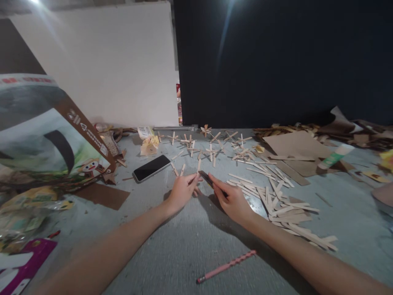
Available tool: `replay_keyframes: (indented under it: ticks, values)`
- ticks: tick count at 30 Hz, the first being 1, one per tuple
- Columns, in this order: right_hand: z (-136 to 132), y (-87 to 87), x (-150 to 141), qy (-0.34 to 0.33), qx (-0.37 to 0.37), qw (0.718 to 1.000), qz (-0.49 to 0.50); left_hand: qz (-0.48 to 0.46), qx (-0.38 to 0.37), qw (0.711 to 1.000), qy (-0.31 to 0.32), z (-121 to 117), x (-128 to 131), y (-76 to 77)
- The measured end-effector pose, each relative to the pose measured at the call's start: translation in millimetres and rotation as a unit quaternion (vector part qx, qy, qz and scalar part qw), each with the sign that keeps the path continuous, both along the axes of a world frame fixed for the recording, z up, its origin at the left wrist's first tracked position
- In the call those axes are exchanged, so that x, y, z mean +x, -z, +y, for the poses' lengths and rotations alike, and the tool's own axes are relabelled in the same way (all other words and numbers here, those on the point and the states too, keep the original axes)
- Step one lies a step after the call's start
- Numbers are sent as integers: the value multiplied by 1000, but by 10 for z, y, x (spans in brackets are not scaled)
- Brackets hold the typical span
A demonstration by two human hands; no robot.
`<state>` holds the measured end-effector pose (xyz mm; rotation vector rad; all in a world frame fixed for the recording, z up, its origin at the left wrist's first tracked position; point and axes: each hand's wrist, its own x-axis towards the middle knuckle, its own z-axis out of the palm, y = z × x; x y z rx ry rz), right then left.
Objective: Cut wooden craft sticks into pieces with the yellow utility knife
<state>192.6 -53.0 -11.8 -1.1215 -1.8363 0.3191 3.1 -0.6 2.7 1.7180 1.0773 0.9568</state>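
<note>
My left hand [183, 191], fingers closed, pinches a pale wooden craft stick [199, 165] that points up and away from me. A dark, slim tool [206, 178] is gripped in my right hand [231, 199], its tip close to the lower end of that stick. Its exact kind cannot be made out. Just beyond my left hand lie short stick pieces [182, 169]. Farther back stand and lie several small crossed-stick shapes [211, 151]. Right of my right hand spreads a loose pile of craft sticks [278, 205].
A black phone [152, 168] lies left of my hands. A pink pencil [226, 266] is near the front. Brown cardboard [296, 145] and a glue stick [336, 156] sit right. A large printed bag [55, 139] stands left, with white and black panels behind.
</note>
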Motion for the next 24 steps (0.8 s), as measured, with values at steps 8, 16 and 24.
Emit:
replay_keyframes:
  ticks: [8, 16, 24]
  values:
    - [-69, 18, -116, 20, -55, 998, 31, -5, -9, 1000, 20, 8, 4, 14]
    - [-121, 6, -192, 11, -119, 989, 89, 6, -6, 1000, 15, -8, 3, 29]
    - [-155, -52, -253, 26, -161, 974, 159, -10, -12, 1000, 17, -19, 11, 40]
